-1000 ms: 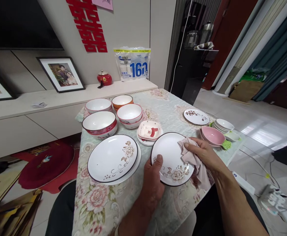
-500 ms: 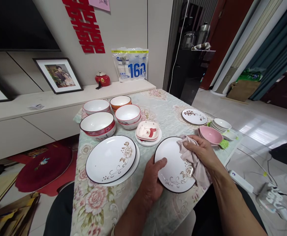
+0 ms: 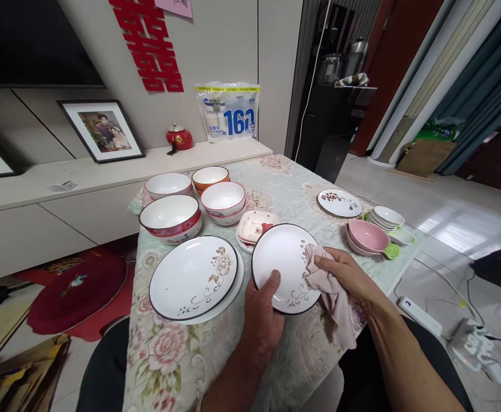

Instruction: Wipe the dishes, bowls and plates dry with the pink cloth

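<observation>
Wiping step, seemingly: your left hand (image 3: 262,315) grips dark-rimmed floral plate (image 3: 281,263) above near edge of table (image 3: 291,183); your right hand (image 3: 348,276) pinches pink cloth (image 3: 333,289) against plate's right side. Next stroke calls for steady left hold.

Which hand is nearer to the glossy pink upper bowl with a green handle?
Right. The right hand, gripping a pale pink cloth, is just this side of the pink bowl. The left hand is farther left, holding a round dark-rimmed white plate.
</observation>
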`<state>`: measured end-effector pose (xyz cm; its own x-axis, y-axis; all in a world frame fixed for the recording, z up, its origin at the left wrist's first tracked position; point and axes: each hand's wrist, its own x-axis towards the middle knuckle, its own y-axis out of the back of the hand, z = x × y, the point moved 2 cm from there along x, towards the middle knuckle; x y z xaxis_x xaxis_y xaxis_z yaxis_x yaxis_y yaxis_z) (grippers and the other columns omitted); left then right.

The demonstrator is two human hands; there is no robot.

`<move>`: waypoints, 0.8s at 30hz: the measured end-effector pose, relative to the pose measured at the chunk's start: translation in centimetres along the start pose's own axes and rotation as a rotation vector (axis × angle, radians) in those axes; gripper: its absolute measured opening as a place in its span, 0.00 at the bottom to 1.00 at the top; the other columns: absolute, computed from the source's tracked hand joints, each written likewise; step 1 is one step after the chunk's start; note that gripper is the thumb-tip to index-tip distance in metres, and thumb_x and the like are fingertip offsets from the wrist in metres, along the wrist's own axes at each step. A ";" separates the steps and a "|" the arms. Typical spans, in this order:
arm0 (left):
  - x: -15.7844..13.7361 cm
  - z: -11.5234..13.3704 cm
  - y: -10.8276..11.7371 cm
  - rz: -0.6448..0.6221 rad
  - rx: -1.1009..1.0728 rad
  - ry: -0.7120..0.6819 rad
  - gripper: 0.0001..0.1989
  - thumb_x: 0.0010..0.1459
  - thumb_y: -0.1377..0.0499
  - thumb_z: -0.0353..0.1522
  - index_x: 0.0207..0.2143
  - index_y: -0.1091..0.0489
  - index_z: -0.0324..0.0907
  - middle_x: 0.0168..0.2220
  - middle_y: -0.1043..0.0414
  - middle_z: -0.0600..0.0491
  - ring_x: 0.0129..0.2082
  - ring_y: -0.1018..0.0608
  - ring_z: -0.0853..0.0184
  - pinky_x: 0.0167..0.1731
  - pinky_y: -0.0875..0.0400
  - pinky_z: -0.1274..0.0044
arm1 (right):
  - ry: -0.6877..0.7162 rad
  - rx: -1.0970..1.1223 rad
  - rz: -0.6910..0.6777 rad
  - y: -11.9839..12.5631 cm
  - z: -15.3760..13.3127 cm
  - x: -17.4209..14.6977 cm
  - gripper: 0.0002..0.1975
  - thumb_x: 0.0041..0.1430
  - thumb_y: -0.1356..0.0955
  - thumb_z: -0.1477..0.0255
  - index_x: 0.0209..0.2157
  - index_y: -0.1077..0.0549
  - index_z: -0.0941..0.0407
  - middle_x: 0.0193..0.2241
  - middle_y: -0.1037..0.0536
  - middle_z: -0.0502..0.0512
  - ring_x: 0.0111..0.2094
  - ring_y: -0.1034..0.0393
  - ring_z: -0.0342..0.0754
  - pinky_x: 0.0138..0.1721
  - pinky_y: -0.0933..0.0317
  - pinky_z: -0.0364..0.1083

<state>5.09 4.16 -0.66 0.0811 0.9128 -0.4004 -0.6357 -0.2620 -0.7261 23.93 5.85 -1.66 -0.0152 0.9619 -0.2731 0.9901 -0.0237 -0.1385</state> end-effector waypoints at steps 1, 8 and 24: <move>0.0 0.0 0.0 -0.040 0.000 0.016 0.36 0.45 0.28 0.31 0.59 0.30 0.39 0.43 0.16 0.44 0.45 0.17 0.51 0.49 0.24 0.63 | 0.025 0.022 0.063 0.0 -0.1 0.1 0.17 0.52 0.23 0.60 0.37 0.22 0.58 0.29 0.20 0.53 0.27 0.26 0.47 0.30 0.32 0.45; -0.1 -0.2 0.3 -0.202 0.123 0.219 0.28 0.47 0.30 0.33 0.52 0.25 0.34 0.44 0.17 0.40 0.48 0.18 0.48 0.50 0.26 0.63 | 0.193 -0.029 0.265 0.3 -1.7 0.0 0.19 0.47 0.21 0.60 0.38 0.22 0.56 0.28 0.20 0.50 0.25 0.28 0.45 0.26 0.34 0.43; 0.1 0.3 0.1 -0.014 -0.003 0.036 0.37 0.47 0.29 0.31 0.60 0.32 0.39 0.43 0.16 0.44 0.45 0.16 0.50 0.50 0.25 0.62 | 0.045 -0.010 0.054 -0.6 -0.8 0.0 0.16 0.53 0.23 0.60 0.35 0.23 0.57 0.28 0.21 0.51 0.25 0.29 0.45 0.27 0.35 0.43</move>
<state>4.81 4.27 -0.60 0.1180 0.9045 -0.4098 -0.6323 -0.2498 -0.7334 23.45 6.10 -0.77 0.0447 0.9705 -0.2367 0.9906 -0.0737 -0.1150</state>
